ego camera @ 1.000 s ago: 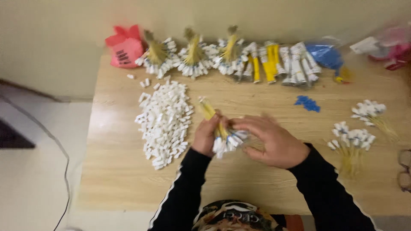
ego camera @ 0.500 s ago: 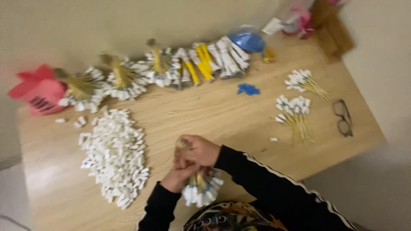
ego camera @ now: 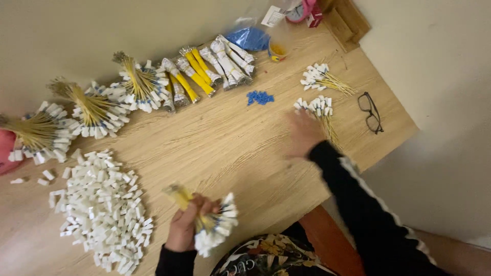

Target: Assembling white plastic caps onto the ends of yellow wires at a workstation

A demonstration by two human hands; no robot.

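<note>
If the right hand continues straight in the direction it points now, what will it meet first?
Most likely the small bundle of yellow wires with white connectors just beyond the blurred right hand. Height above the table is unclear.

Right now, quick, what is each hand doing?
Left hand: closed around a bundle of yellow wires with white connectors.
Right hand: blurred, reaching toward a small wire bunch on the table; open or closed cannot be told.

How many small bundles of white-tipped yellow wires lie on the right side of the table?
2: upper small bundle sits nearer the wall, and lower small bundle lies just beyond the right hand, left of the glasses.
</note>
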